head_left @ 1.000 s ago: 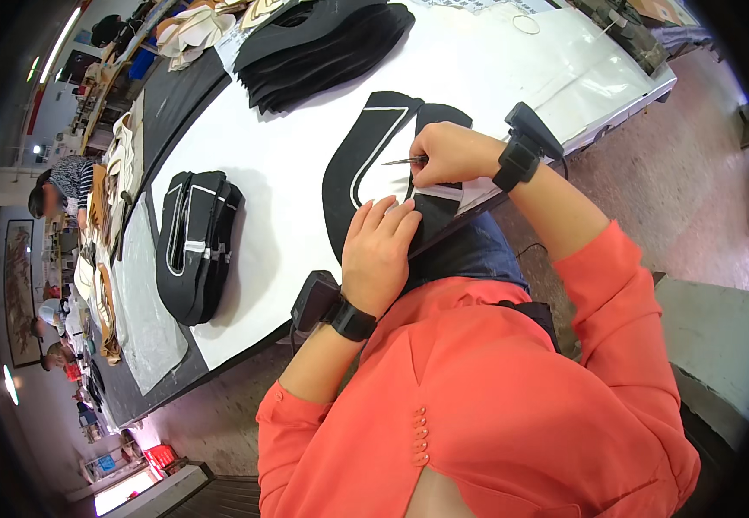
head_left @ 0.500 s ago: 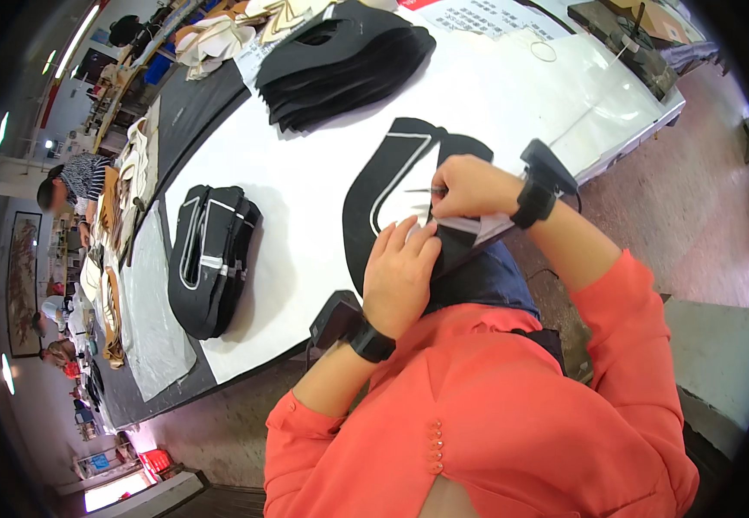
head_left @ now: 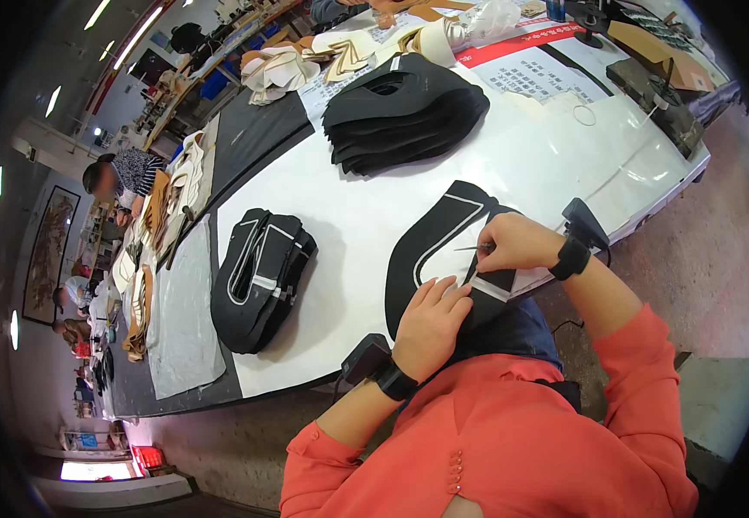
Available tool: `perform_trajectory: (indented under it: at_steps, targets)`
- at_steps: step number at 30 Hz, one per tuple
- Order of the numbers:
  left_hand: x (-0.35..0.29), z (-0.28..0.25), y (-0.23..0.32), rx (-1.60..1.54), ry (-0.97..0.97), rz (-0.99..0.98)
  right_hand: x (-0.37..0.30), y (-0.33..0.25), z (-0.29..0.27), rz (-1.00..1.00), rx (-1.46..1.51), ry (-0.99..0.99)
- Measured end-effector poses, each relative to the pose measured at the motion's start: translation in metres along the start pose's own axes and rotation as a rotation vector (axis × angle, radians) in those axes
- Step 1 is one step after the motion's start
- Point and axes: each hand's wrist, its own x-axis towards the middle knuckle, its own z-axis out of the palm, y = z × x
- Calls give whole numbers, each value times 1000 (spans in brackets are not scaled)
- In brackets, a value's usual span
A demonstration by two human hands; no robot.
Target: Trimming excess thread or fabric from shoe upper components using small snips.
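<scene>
A black U-shaped material piece with a white strip along its inner edge lies at the near edge of the table. My left hand rests on its near side, fingers stretched out flat. Just beyond those fingertips, my right hand is closed in a pinch on a thin pointed metal tool, its tip pointing left over the opening of the U. The tool's kind is unclear because the fingers cover most of it. A short white strip crosses the black piece under the right hand.
To the left stands a stack of black pieces with white edging. A taller black stack sits farther back. Clear plastic sheeting, pale and brown cut pieces and a dark metal block lie about. Another person works far left.
The whole view has shifted, so the table and hands appear lower and farther right. Both hands stay at the same black piece, and the tool still points left from the right hand.
</scene>
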Motion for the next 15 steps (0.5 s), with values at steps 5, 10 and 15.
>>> perform_trajectory:
  at_steps: [5, 10, 15]
  targets:
    - [-1, 1, 0, 16, 16, 10, 5, 5, 9, 54, -6, 61]
    - [-6, 4, 2, 52, 6, 47, -1, 1, 11, 79, -10, 100]
    - [-11, 5, 0, 76, 12, 51, 9, 12, 10, 74, -65, 59]
